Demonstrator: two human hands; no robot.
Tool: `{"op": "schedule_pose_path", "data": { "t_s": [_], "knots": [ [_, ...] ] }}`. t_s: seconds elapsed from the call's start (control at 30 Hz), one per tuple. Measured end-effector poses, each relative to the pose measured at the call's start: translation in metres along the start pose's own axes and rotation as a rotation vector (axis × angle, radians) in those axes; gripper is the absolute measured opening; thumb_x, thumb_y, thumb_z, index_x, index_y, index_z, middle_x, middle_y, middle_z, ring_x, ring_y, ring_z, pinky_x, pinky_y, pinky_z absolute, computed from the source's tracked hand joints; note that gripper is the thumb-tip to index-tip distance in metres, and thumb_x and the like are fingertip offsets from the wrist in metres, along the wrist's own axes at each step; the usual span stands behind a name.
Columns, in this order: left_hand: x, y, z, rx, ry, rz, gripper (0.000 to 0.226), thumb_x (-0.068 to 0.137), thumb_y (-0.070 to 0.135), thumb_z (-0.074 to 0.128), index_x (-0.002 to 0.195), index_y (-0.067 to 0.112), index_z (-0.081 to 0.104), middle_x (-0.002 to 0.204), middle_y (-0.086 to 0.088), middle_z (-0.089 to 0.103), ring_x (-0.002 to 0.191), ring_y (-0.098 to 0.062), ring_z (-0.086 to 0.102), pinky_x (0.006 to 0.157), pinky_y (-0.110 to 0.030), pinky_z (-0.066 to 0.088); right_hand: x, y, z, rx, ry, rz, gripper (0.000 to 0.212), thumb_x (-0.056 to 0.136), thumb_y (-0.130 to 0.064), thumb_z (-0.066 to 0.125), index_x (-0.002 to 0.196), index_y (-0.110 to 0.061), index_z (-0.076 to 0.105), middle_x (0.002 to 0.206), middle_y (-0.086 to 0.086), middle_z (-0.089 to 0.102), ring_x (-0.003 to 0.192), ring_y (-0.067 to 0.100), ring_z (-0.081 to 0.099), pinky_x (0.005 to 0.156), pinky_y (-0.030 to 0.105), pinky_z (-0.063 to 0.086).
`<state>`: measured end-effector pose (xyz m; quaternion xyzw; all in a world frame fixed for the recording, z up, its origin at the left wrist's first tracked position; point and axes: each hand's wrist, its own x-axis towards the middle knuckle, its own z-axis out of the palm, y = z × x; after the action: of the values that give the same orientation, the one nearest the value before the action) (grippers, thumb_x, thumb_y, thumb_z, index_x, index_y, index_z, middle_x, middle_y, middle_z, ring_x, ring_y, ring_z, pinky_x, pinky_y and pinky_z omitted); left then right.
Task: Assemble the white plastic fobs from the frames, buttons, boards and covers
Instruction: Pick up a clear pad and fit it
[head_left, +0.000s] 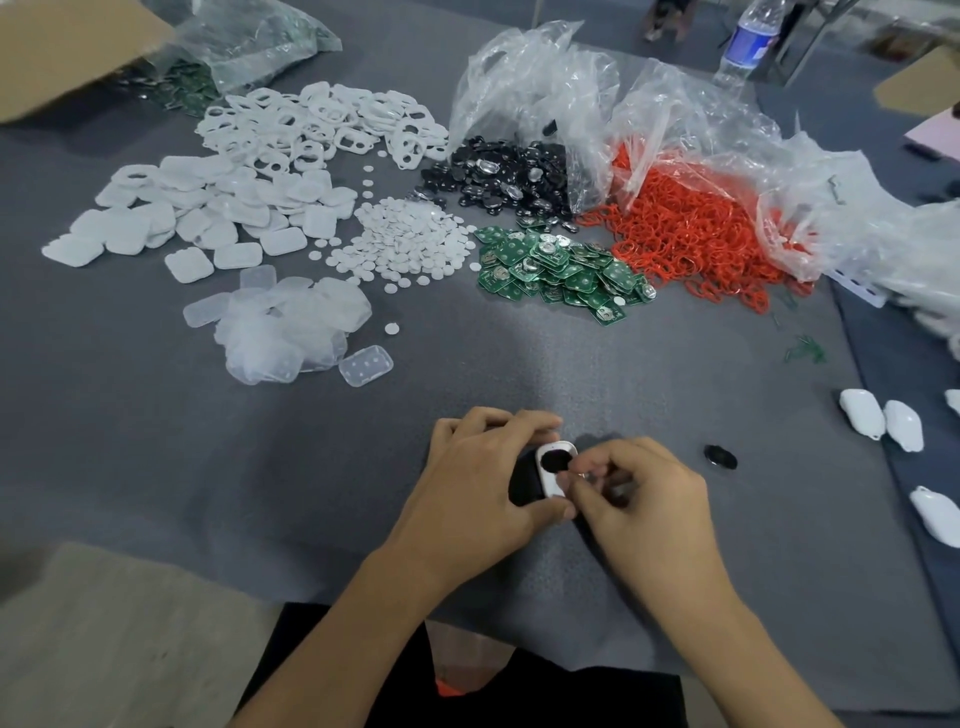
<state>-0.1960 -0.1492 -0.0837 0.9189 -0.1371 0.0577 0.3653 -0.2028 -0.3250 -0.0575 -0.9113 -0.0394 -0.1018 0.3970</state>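
Plain dark grey cloth (571, 364). White: frames (322, 122), covers (208, 208), discs (410, 244). Glossy black buttons (498, 176). Green boards (561, 270), silver-spotted. Bright red rings (696, 228). Clear bags (535, 78). Blue-labelled bottle (748, 44). Brown cardboard (62, 57). The unfinished fob (557, 465) — white rim, black oval centre. The closed fobs (862, 421) — all white.

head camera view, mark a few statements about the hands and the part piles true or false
1. The left hand grips a white plastic frame with a seated black oval button in its opening. True.
2. The right hand lies flat on the cloth, away from the frame. False: its curled fingers pinch at the frame's lower end.
3. The pile of green circuit boards lies inside a clear plastic bag. False: it lies bare on the grey cloth, beside the pile of red rings.
4. A loose black oval button lies on the cloth to the right of the right hand. True.
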Motion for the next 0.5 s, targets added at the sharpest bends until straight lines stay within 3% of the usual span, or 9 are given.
{"op": "schedule_pose_path", "data": {
  "t_s": [0.13, 0.4, 0.5],
  "knots": [
    [0.0000, 0.0002, -0.0005, 0.004, 0.002, 0.005, 0.071, 0.069, 0.066, 0.075, 0.131, 0.044, 0.049, 0.118, 0.037, 0.053, 0.123, 0.003, 0.041, 0.105, -0.029, 0.029, 0.0007, 0.0015, -0.0002, 0.018, -0.013, -0.003, 0.025, 0.072, -0.007, 0.087, 0.074, -0.026, 0.072, 0.076, -0.013, 0.064, 0.074, 0.003, 0.064, 0.065, 0.002, 0.041],
    [0.0000, -0.0002, 0.0004, -0.008, -0.006, 0.000, 0.070, 0.069, 0.067, 0.073, 0.130, 0.046, 0.048, 0.111, 0.046, 0.044, 0.123, 0.007, 0.039, 0.104, -0.022, 0.025, 0.0023, 0.0062, -0.0024, -0.015, -0.070, -0.030, 0.020, 0.076, -0.012, 0.086, 0.077, -0.028, 0.074, 0.079, -0.016, 0.063, 0.078, 0.000, 0.064, 0.067, 0.004, 0.043],
    [0.0002, 0.0004, 0.0003, -0.020, -0.020, -0.004, 0.070, 0.068, 0.069, 0.073, 0.130, 0.046, 0.048, 0.119, 0.033, 0.057, 0.124, 0.005, 0.040, 0.105, -0.025, 0.026, 0.0028, 0.0070, -0.0048, -0.041, -0.086, -0.052, 0.017, 0.079, -0.018, 0.084, 0.079, -0.031, 0.074, 0.080, -0.015, 0.063, 0.080, 0.002, 0.064, 0.068, 0.006, 0.044]
  ]
}}
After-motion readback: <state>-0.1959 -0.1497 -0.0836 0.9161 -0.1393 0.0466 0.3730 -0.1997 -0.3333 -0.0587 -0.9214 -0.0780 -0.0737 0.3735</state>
